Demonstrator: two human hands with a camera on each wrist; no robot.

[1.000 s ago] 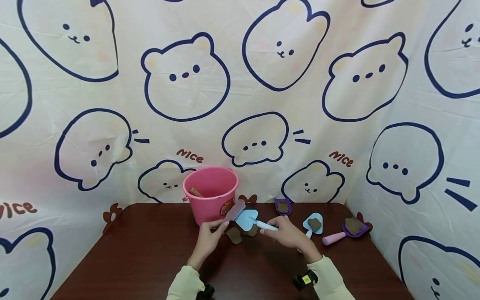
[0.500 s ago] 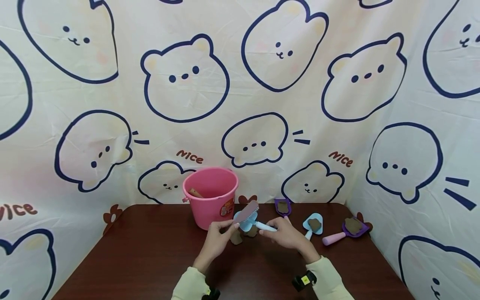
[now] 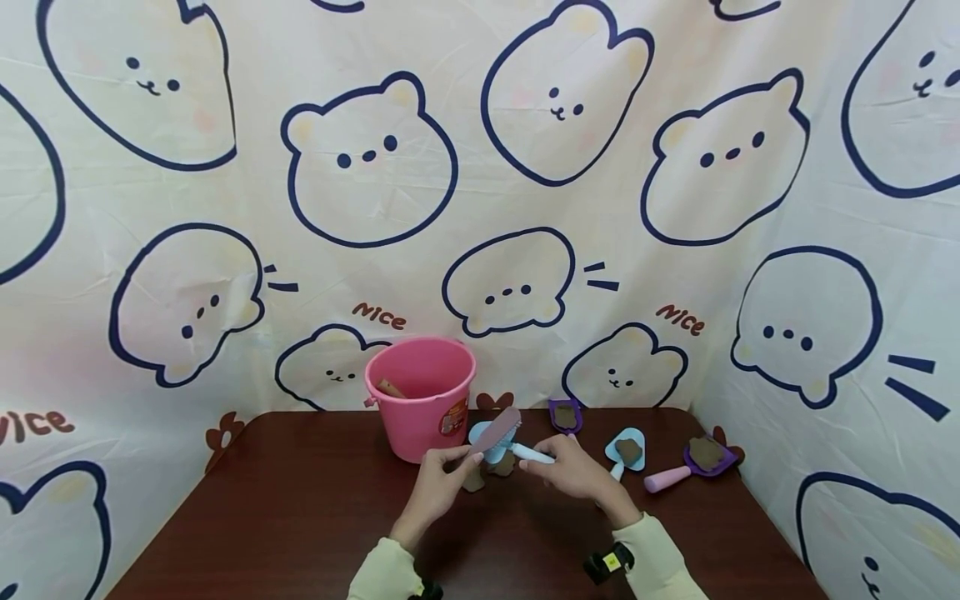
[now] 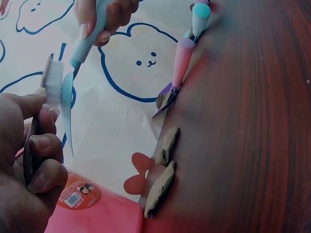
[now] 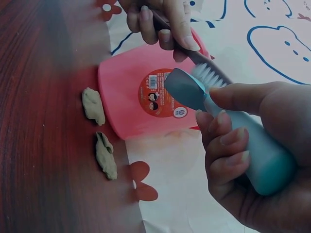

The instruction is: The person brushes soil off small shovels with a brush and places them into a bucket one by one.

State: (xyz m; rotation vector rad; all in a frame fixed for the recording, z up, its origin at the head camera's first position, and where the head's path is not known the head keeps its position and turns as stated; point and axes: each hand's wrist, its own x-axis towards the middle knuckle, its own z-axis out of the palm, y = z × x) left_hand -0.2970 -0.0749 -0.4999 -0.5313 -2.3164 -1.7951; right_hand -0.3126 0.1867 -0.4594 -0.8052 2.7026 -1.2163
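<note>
My left hand (image 3: 435, 492) grips a brush (image 3: 497, 429) by its dark mauve handle; the pale bristles face the shovel, as the left wrist view shows. A small toy shovel (image 4: 87, 48) with a light blue blade and whitish-blue handle is held in my right hand (image 3: 573, 471), thumb along the handle near the blade. Brush head and blade overlap in the head view, and the bristles are right at the blade in the right wrist view. Below them on the table lie two flattened brown clay-like lumps (image 5: 93, 107), beside the pink bucket (image 3: 420, 425).
To the right lie a purple shovel (image 3: 556, 415) at the back, another light blue shovel (image 3: 636, 435) and a pink-handled purple shovel (image 3: 667, 478), each bearing a brown lump. A tan piece (image 3: 390, 387) sits inside the bucket. Behind the dark wooden table (image 3: 300, 517) hangs a bear-print cloth (image 3: 375, 283).
My left hand has moved right, bringing the brush from the blade's left edge across its face. The right hand and its shovel have hardly moved.
</note>
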